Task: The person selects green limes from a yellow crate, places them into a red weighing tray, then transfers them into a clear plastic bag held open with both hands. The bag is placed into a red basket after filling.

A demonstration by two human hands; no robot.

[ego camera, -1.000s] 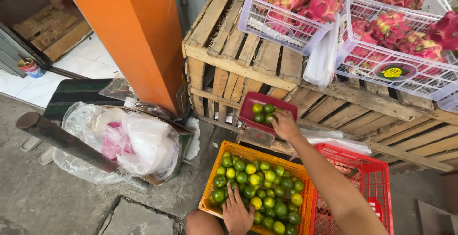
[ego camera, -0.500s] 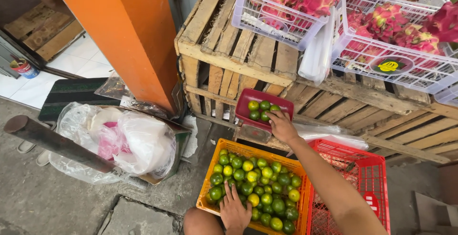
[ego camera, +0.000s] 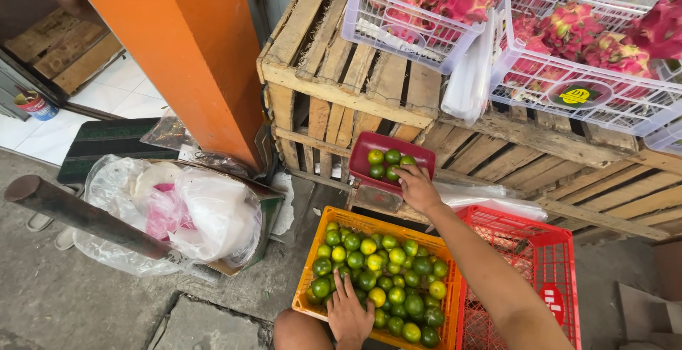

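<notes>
Grip: my right hand (ego camera: 419,188), fingers loosely curled at the near rim of the red tray (ego camera: 391,162), fingertips touching a green citrus fruit (ego camera: 393,174); whether they close on it I cannot tell. My left hand (ego camera: 349,314), fingers spread flat, empty, resting on the fruit in the orange crate (ego camera: 323,223).
Position: tray stands on the wooden pallet stack (ego camera: 341,87), directly beyond the crate; its long axis runs left to right. Right hand nearer the tray.
Adjacent: red crate (ego camera: 547,265), empty; white baskets (ego camera: 405,27) of pink dragon fruit above.
</notes>
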